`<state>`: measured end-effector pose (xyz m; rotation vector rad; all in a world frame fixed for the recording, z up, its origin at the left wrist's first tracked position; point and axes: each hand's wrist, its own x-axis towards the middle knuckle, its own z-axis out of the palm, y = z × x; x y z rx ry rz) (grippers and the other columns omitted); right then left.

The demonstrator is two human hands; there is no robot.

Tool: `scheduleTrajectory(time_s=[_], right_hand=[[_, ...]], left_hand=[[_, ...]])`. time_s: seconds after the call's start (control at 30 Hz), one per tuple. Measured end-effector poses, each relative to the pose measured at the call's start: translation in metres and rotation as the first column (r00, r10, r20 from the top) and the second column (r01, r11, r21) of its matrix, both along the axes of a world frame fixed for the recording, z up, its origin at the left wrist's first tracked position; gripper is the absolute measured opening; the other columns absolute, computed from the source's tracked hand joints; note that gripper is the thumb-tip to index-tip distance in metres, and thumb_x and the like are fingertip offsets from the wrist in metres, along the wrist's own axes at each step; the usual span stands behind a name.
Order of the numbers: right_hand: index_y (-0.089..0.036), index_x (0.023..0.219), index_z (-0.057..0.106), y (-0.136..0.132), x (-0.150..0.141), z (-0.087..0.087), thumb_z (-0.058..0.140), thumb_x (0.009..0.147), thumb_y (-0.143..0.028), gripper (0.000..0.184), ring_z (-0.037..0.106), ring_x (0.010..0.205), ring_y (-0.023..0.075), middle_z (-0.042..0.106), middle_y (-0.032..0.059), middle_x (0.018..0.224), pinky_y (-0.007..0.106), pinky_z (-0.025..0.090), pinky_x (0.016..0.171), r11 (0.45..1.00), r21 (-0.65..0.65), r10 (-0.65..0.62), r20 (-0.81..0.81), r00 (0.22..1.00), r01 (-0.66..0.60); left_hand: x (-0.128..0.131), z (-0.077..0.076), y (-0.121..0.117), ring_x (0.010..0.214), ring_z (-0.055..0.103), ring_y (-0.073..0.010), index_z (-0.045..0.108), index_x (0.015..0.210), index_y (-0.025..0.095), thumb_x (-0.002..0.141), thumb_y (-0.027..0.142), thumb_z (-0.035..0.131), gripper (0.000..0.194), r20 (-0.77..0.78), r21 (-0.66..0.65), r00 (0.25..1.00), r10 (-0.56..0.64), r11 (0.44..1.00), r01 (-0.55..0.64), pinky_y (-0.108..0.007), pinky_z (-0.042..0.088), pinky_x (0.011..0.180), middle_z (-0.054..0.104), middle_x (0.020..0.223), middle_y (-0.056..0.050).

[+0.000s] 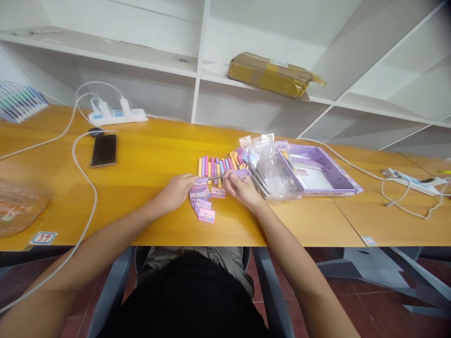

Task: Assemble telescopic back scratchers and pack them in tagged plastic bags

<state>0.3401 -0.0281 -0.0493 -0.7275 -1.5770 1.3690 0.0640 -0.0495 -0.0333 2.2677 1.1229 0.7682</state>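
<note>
Between my two hands is a purple back scratcher with a thin metal rod. My left hand is closed round its purple handle end. Near the purple clawed head, my right hand pinches the other end. Just beyond my hands lies a row of pastel handles in pink, blue, yellow and purple. Colourful claw heads and metal rods are heaped to the right of them. Below the held back scratcher, small printed cards are spread in a loose pile on the table.
Clear plastic bags lie beside an open purple box on the right. A phone, white cables and a power strip are at the left; another power strip is far right. A taped carton sits on the shelf.
</note>
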Motion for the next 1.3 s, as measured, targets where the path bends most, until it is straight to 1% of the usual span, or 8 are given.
scheduleTrajectory(time_s=[0.13, 0.23, 0.33, 0.4, 0.47, 0.63, 0.87, 1.3], right_hand=[[-0.024, 0.103, 0.071, -0.001, 0.018, 0.022, 0.072, 0.098, -0.061, 0.037, 0.048, 0.052, 0.015, 0.055, -0.0051, 0.058, 0.031, 0.043, 0.057, 0.99, 0.063, -0.129, 0.057, 0.99, 0.125], [-0.024, 0.096, 0.07, -0.001, 0.036, 0.039, 0.078, 0.096, -0.053, 0.03, 0.051, 0.055, 0.0132, 0.06, -0.0039, 0.065, 0.028, 0.045, 0.056, 0.961, 0.096, -0.268, 0.11, 0.957, 0.258], [-0.021, 0.093, 0.067, -0.005, 0.045, 0.046, 0.076, 0.097, -0.049, 0.03, 0.056, 0.059, 0.012, 0.069, 0.0005, 0.078, 0.026, 0.045, 0.055, 0.976, 0.069, -0.217, 0.305, 0.927, 0.206], [-0.02, 0.098, 0.066, -0.01, 0.045, 0.043, 0.074, 0.098, -0.05, 0.031, 0.055, 0.058, 0.0116, 0.069, 0.0009, 0.078, 0.026, 0.043, 0.053, 0.992, 0.004, -0.121, 0.391, 0.913, 0.13], [-0.02, 0.101, 0.064, -0.014, 0.041, 0.034, 0.072, 0.099, -0.052, 0.033, 0.05, 0.055, 0.0104, 0.061, -0.0029, 0.071, 0.024, 0.036, 0.05, 0.995, -0.044, -0.067, 0.383, 0.921, 0.091], [-0.022, 0.101, 0.058, -0.019, 0.024, 0.01, 0.071, 0.098, -0.059, 0.04, 0.034, 0.052, 0.009, 0.041, -0.0098, 0.064, 0.024, 0.025, 0.05, 0.99, -0.115, -0.054, 0.231, 0.971, 0.083], [-0.023, 0.103, 0.055, -0.024, 0.012, -0.01, 0.068, 0.1, -0.062, 0.041, 0.032, 0.051, 0.0097, 0.039, -0.011, 0.061, 0.025, 0.022, 0.051, 0.991, -0.128, -0.023, 0.184, 0.983, 0.047], [-0.023, 0.1, 0.053, -0.037, -0.002, -0.006, 0.069, 0.098, -0.066, 0.046, 0.036, 0.057, 0.0097, 0.045, -0.0082, 0.069, 0.025, 0.028, 0.053, 0.992, -0.119, -0.023, 0.147, 0.989, 0.041]], left_hand=[[0.007, 0.007, -0.004, 0.113, 0.069, -0.025, 0.07, 0.133, 0.024, 0.113, 0.032, 0.041, 0.037, -0.037, 0.023, 0.999, 0.026, 0.999, -0.025, -0.038, 0.054, 0.099, 0.075, 0.125, -0.009], [0.004, 0.01, -0.004, 0.095, 0.068, -0.0245, 0.071, 0.113, 0.019, 0.111, 0.039, 0.049, 0.03, -0.108, 0.06, 0.989, 0.104, 0.993, -0.098, -0.038, 0.054, 0.088, 0.074, 0.106, -0.009], [-0.004, 0.012, -0.003, 0.081, 0.064, -0.019, 0.068, 0.097, 0.02, 0.104, 0.041, 0.063, 0.023, 0.003, 0.075, 0.991, 0.131, 0.989, -0.131, -0.032, 0.05, 0.077, 0.07, 0.091, -0.003], [-0.007, 0.014, -0.003, 0.08, 0.064, -0.0165, 0.068, 0.096, 0.02, 0.103, 0.038, 0.063, 0.02, 0.14, 0.082, 0.981, 0.138, 0.985, -0.15, -0.029, 0.049, 0.076, 0.07, 0.089, -0.001], [-0.007, 0.015, -0.005, 0.078, 0.063, -0.0148, 0.067, 0.094, 0.02, 0.103, 0.034, 0.06, 0.017, 0.216, 0.101, 0.966, 0.144, 0.98, -0.169, -0.028, 0.048, 0.075, 0.069, 0.086, 0.0], [-0.001, 0.007, -0.009, 0.063, 0.053, -0.0108, 0.064, 0.085, 0.02, 0.095, 0.025, 0.063, 0.011, 0.212, 0.153, 0.966, 0.149, 0.971, -0.183, -0.025, 0.041, 0.066, 0.057, 0.069, 0.005], [-0.002, -0.001, -0.005, 0.057, 0.047, -0.0089, 0.057, 0.07, 0.02, 0.091, 0.024, 0.062, 0.021, 0.277, 0.157, 0.919, 0.281, 0.93, -0.332, -0.023, 0.037, 0.059, 0.054, 0.062, 0.006], [0.005, -0.007, -0.006, 0.055, 0.045, -0.0089, 0.056, 0.066, 0.02, 0.087, 0.027, 0.063, 0.024, 0.29, 0.092, 0.893, 0.345, 0.919, -0.384, -0.024, 0.036, 0.058, 0.052, 0.059, 0.006]])
